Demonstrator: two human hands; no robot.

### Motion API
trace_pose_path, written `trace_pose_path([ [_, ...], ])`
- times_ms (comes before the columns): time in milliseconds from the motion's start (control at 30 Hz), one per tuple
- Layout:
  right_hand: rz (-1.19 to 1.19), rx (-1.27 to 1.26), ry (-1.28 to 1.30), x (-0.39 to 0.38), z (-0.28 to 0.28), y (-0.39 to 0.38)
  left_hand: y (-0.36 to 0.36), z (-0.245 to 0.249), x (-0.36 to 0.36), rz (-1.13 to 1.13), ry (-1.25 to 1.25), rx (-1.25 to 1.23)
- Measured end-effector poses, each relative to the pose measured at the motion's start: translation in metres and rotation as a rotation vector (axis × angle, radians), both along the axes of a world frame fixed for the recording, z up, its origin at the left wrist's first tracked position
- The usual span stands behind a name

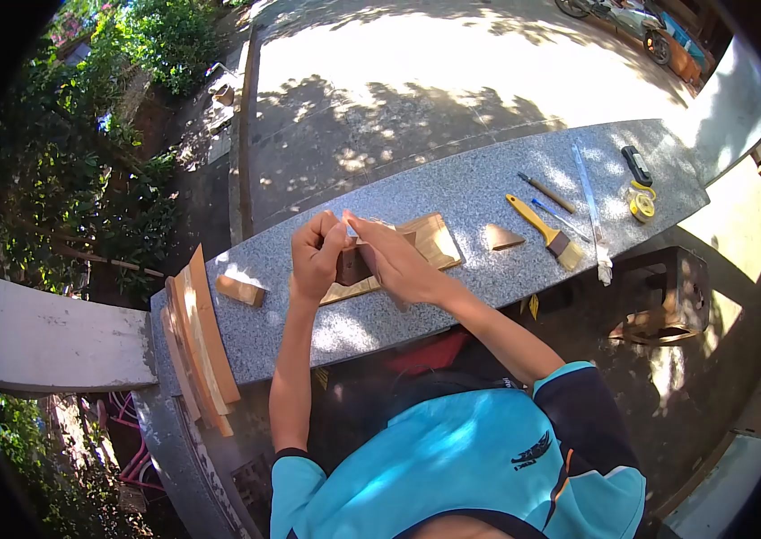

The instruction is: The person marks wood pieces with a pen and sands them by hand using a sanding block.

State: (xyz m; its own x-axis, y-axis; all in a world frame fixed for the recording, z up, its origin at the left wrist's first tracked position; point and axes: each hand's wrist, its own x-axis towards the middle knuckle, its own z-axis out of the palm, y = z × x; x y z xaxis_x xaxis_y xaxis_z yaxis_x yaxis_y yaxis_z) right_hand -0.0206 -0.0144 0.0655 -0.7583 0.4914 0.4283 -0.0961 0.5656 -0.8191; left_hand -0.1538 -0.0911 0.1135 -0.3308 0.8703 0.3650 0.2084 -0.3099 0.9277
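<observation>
My left hand (pixel 316 258) and my right hand (pixel 401 262) meet over the granite tabletop, fingers closed in a pinch. Between them is a dark brown, sheet-like piece (pixel 353 271), with a small whitish bit (pixel 351 231) showing at the fingertips. I cannot tell exactly what this piece is, since the fingers cover much of it. Beneath and behind the hands lies a flat light wooden board (pixel 439 241), its right end reaching past my right hand. To the right of the board sits a small wooden wedge (pixel 503 237); a wooden block (pixel 240 290) lies left of my left hand.
Long wooden strips (pixel 203 337) lean over the table's left end. Toward the right lie a yellow-handled paintbrush (pixel 535 218), a blue pen (pixel 553 205), a dark stick (pixel 545 191), a metal ruler (pixel 588 191) and a yellow tape roll (pixel 642 207). A stool (pixel 668 296) stands beyond the near edge.
</observation>
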Motion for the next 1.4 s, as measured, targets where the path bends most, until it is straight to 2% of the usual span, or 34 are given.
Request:
trace_pose_path([
  [33, 0.018, 0.033, 0.102, 0.002, 0.002, -0.007, 0.001, 0.0, 0.003, 0.022, -0.018, 0.007],
  [133, -0.055, -0.359, -0.236, 0.003, -0.033, 0.036, -0.003, -0.006, 0.004, 0.06, -0.048, -0.004],
  [233, -0.003, -0.119, 0.01, -0.003, -0.013, 0.005, 0.002, 0.001, 0.018, 0.034, 0.007, -0.007],
  [267, 0.08, -0.259, 0.165, 0.005, 0.024, -0.011, 0.004, 0.008, 0.027, 0.03, -0.002, 0.058],
  [300, 0.044, -0.308, 0.112, 0.003, 0.013, 0.0, 0.006, 0.005, 0.031, 0.081, -0.045, 0.071],
  [367, -0.022, -0.423, 0.014, -0.006, -0.044, 0.028, 0.004, 0.0, 0.035, 0.187, -0.117, 0.077],
  [400, -0.125, -0.164, -0.135, -0.006, -0.045, 0.03, 0.008, -0.001, 0.036, 0.217, -0.122, 0.115],
  [467, -0.073, -0.209, -0.066, -0.018, -0.047, 0.025, 0.01, 0.004, 0.034, 0.258, -0.122, 0.096],
  [500, -0.048, -0.229, -0.042, -0.016, -0.024, 0.013, 0.011, 0.004, 0.036, 0.278, -0.132, 0.086],
  [533, -0.02, -0.096, 0.062, -0.004, 0.015, -0.007, 0.012, 0.001, 0.03, 0.273, -0.19, 0.103],
  [633, -0.023, -0.33, -0.032, -0.018, -0.05, 0.025, 0.013, -0.004, 0.016, 0.275, -0.233, 0.186],
  [667, 0.004, -0.293, -0.372, -0.015, -0.047, 0.035, 0.015, -0.008, 0.01, 0.275, -0.253, 0.222],
  [767, -0.09, 0.143, -0.057, -0.026, -0.026, 0.003, 0.013, -0.008, 0.004, 0.286, -0.243, 0.137],
  [800, -0.075, 0.075, -0.073, -0.03, -0.02, 0.013, 0.01, -0.008, 0.002, 0.31, -0.254, 0.059],
  [867, -0.037, -0.112, -0.126, -0.028, -0.023, 0.01, 0.009, -0.008, -0.004, 0.337, -0.335, 0.118],
  [967, 0.022, -0.149, -0.492, -0.034, -0.05, 0.041, 0.003, -0.006, -0.006, 0.388, -0.391, 0.092],
  [1000, -0.035, 0.053, -0.239, -0.038, -0.05, 0.027, 0.003, -0.008, -0.006, 0.39, -0.375, 0.072],
  [1033, -0.089, -0.05, -0.241, -0.033, 0.007, -0.005, 0.005, -0.008, -0.005, 0.387, -0.365, 0.059],
  [1067, -0.015, -0.009, -0.134, -0.037, 0.007, -0.005, 0.004, -0.007, -0.006, 0.417, -0.287, -0.001],
  [1100, 0.065, 0.013, -0.034, -0.036, 0.0, -0.005, 0.008, -0.008, -0.007, 0.391, -0.33, 0.05],
  [1200, 0.007, -0.153, -0.202, -0.033, -0.079, 0.044, 0.007, -0.008, -0.012, 0.364, -0.436, 0.104],
  [1267, -0.089, -0.099, -0.243, -0.041, -0.062, 0.041, 0.008, -0.011, -0.017, 0.33, -0.38, 0.089],
  [1300, -0.166, 0.126, -0.004, -0.043, -0.074, 0.03, 0.01, -0.012, -0.02, 0.314, -0.354, 0.083],
  [1400, -0.079, 0.141, 0.042, -0.034, -0.029, 0.013, 0.014, -0.006, -0.02, 0.27, -0.324, 0.004],
])
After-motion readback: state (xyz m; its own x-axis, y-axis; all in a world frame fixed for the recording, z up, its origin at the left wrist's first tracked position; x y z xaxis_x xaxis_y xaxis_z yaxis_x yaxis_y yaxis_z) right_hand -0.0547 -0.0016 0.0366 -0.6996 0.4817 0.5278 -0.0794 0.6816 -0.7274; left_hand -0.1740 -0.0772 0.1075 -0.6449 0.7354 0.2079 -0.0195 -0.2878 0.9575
